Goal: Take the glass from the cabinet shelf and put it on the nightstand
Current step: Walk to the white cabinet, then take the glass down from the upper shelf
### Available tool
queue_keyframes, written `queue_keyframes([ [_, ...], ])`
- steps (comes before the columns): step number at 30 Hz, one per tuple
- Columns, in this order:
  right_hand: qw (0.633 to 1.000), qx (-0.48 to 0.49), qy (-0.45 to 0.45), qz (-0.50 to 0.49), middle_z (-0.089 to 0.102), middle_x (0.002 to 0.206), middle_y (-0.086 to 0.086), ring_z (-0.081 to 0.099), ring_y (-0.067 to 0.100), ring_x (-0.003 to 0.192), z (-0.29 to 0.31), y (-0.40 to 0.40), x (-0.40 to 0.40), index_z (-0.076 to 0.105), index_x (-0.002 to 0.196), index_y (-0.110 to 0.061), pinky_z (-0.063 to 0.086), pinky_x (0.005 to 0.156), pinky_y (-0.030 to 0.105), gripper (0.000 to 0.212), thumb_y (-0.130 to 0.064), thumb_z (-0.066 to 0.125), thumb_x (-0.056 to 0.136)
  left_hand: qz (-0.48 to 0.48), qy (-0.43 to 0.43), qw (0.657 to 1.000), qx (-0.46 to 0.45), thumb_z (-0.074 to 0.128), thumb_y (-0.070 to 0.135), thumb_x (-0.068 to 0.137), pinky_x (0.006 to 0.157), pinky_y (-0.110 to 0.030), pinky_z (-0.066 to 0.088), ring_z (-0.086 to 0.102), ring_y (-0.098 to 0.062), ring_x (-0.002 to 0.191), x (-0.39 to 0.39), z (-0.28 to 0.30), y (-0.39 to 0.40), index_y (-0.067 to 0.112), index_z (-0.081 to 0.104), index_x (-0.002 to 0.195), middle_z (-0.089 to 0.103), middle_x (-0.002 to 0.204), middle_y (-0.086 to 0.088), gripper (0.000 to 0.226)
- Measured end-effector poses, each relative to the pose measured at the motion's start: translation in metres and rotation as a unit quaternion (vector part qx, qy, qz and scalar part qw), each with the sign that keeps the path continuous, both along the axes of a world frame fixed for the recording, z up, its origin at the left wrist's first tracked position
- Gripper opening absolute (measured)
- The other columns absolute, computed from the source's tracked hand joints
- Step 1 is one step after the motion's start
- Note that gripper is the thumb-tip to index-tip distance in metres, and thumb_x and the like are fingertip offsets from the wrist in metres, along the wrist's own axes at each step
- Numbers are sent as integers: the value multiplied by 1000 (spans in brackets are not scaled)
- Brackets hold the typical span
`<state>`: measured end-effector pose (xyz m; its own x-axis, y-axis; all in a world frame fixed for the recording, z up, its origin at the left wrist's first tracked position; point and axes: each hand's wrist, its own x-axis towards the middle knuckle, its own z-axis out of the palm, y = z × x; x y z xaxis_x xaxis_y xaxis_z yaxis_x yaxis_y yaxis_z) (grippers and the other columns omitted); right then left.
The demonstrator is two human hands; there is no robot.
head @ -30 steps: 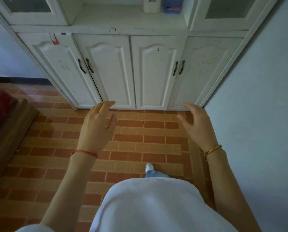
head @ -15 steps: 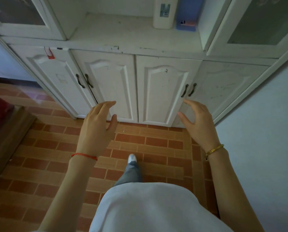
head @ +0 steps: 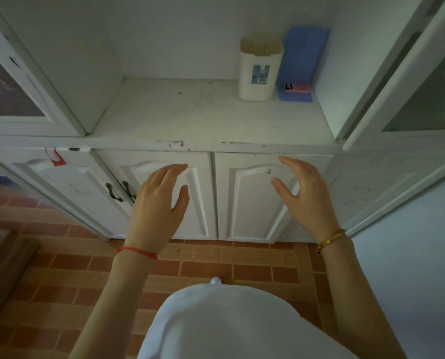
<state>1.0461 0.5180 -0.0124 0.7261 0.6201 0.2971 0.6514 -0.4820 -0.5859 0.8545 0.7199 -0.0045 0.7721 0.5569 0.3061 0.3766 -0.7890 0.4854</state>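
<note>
left hand (head: 159,203): released, fingers spread, before the lower cabinet doors (head: 169,198) | right hand (head: 304,200): released, grasping nothing | glass: cannot tell where; shelf (head: 190,112) carries only a white container (head: 259,71) and, just beside it, a blue box (head: 300,66), at its right back corner

No legible text
The label on the white container (head: 260,71) shows only blurred blue shapes, unreadable.
</note>
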Motion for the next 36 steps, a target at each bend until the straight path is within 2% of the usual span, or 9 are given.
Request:
queue_keyframes([
  [2, 1000, 9, -3, -3, 57, 135, 5, 47, 19, 130, 3, 19, 13, 52, 137, -12, 33, 106, 21, 48, -31, 61, 93, -9, -4, 1000, 3, 51, 21, 95, 105, -28, 36, 51, -22, 126, 17, 5, 19, 14, 50, 135, 57, 134, -7, 40],
  [7, 1000, 2, -1, -14, 57, 135, 5, 47, 19, 130, 8, 46, 37, 52, 137, -12, 32, 106, 20, 49, -32, 61, 93, -37, -10, 999, -5, 52, 18, 95, 107, -44, 44, 52, -24, 127, 49, 13, 51, 12, 51, 135, 58, 135, -7, 40],
  [15, 999, 35, -26, -10, 57, 134, 3, 46, 16, 128, 33, 62, 73, 51, 138, -15, 35, 104, 20, 50, -35, 59, 93, -58, -43, 997, 12, 51, 18, 95, 105, -44, 45, 53, -24, 125, 98, 37, 69, 12, 51, 134, 59, 133, -8, 39],
  [21, 993, 75, -89, -10, 61, 129, 7, 52, 22, 122, 74, 76, 106, 54, 135, -11, 38, 102, 22, 48, -32, 62, 92, -71, -101, 992, 40, 52, 18, 95, 104, -41, 46, 54, -22, 123, 136, 76, 80, 12, 53, 133, 59, 131, -6, 38],
  [27, 974, 149, -172, 14, 61, 127, 7, 53, 20, 119, 147, 89, 136, 55, 133, -9, 31, 98, 5, 48, -30, 63, 91, -94, -178, 973, 109, 51, 17, 95, 105, -39, 45, 53, -21, 125, 171, 143, 91, 11, 54, 132, 59, 132, -5, 37],
  [29, 962, 175, -209, 23, 60, 130, 7, 52, 19, 123, 177, 93, 144, 54, 133, -8, 33, 103, 10, 48, -29, 63, 92, -98, -205, 964, 139, 52, 17, 95, 104, -38, 45, 54, -21, 124, 181, 170, 93, 12, 54, 132, 60, 131, -4, 37],
  [32, 947, 206, -246, 34, 59, 133, 3, 52, 19, 126, 222, 99, 152, 54, 134, -10, 39, 107, 25, 46, -28, 63, 93, -113, -245, 946, 178, 51, 19, 96, 104, -33, 44, 54, -19, 124, 194, 211, 94, 13, 54, 132, 60, 130, -2, 36],
  [36, 935, 221, -276, 37, 60, 133, 2, 53, 17, 125, 267, 106, 164, 55, 134, -11, 40, 107, 28, 45, -30, 62, 93, -131, -286, 923, 222, 51, 21, 96, 103, -36, 45, 53, -19, 123, 213, 260, 102, 13, 55, 131, 61, 128, -2, 36],
])
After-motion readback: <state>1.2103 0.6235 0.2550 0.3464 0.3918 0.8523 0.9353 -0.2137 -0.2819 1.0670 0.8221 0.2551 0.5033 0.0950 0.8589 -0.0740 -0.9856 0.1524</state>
